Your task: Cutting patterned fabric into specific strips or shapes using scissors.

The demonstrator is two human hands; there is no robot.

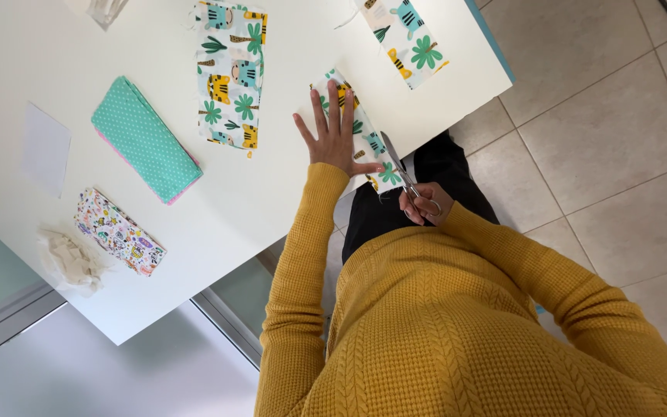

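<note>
Cutting printed fabric at the table edge: left hand spread flat, pressing it down; right hand closed through scissors handles, blades at the near end. Seemingly just begun, most uncut; two matching pieces lying farther up.

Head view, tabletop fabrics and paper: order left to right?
White paper sheet → cream scrap pile → multicolour print fabric → mint dotted fabric → animal-print strip → animal-print piece under the left hand → scissors in the right hand.
</note>
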